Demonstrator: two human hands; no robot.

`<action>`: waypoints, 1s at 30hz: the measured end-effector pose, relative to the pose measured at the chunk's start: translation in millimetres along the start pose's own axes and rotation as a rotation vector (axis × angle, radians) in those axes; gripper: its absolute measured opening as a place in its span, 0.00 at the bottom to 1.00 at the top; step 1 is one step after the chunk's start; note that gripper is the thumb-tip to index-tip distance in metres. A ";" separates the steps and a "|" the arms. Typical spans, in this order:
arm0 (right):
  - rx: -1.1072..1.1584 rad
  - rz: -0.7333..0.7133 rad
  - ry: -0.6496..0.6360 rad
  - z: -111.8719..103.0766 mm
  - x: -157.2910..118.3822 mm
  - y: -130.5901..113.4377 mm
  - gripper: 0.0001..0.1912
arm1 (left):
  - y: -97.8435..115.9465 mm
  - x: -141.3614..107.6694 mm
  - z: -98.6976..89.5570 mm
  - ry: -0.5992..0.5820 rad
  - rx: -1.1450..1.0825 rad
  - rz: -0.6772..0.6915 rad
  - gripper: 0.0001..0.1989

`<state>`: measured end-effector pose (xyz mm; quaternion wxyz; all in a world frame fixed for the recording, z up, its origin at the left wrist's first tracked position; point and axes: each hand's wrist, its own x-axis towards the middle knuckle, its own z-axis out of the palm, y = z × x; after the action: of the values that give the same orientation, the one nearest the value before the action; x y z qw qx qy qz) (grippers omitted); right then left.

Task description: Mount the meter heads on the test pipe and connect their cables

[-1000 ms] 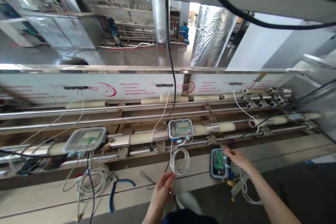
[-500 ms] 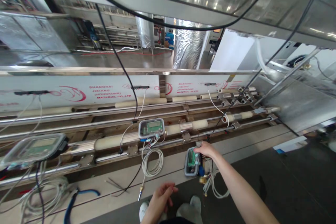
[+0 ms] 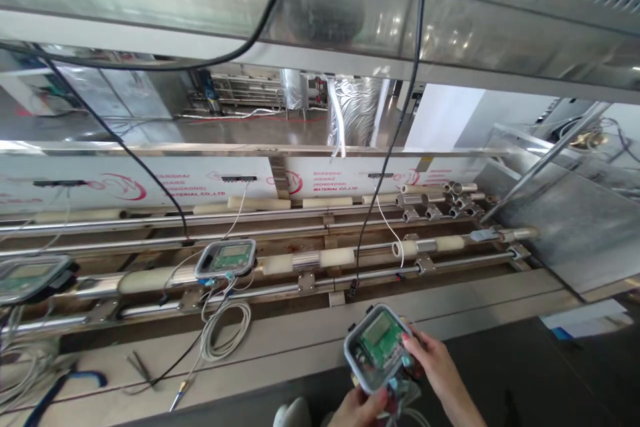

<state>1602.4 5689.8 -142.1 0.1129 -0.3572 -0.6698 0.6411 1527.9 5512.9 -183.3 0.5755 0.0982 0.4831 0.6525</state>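
Both hands hold a grey plastic meter box [image 3: 376,347], its clear window showing a green circuit board and a small display. My left hand [image 3: 361,408] grips its lower edge, thumb on the rim. My right hand [image 3: 436,368] is closed on its right side, fingers near the corner. A grey cable [image 3: 407,417] and fittings hang below it, partly hidden by the hands. To the left, a similar meter box [image 3: 225,259] sits on the pipework, with a coiled grey cable [image 3: 227,330] beneath. A probe [image 3: 180,395] lies at the cable's end.
Blue-handled pliers [image 3: 65,390] and thin dark tools [image 3: 140,368] lie on the planks [image 3: 290,327]. Another meter box [image 3: 33,278] is at far left. Steel rails and pale rollers [image 3: 336,257] run across. Black cables [image 3: 395,140] hang down from the steel housing above.
The meter box has been lifted off the planks and tilted up toward me. My left hand, free before, now grips it too. The view has shifted to the right.
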 end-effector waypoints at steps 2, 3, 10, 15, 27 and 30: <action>0.039 0.013 0.071 -16.4 6.8 -8.5 0.31 | 10.2 25.8 21.4 0.062 -0.141 0.003 0.40; 0.057 0.012 0.104 -22.0 11.2 -13.4 0.32 | 17.0 38.5 29.5 0.099 -0.177 0.011 0.40; 0.168 -0.014 0.282 -29.2 53.0 -32.4 0.34 | 74.3 97.0 43.2 0.221 -0.109 0.157 0.36; 0.389 -0.021 0.108 -28.1 92.8 -17.5 0.28 | 89.6 117.6 31.0 0.244 0.004 0.282 0.32; 0.518 -0.008 -0.262 -33.9 182.6 11.1 0.27 | 90.0 172.1 21.2 0.379 0.119 0.497 0.28; 0.481 0.028 -0.304 -41.8 191.1 16.7 0.28 | 90.9 179.1 26.1 0.433 0.138 0.466 0.29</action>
<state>1496.0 5840.2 -210.0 0.0841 -0.2292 -0.5026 0.8293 1429.1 5689.7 -179.0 0.2865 0.1041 0.6020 0.7381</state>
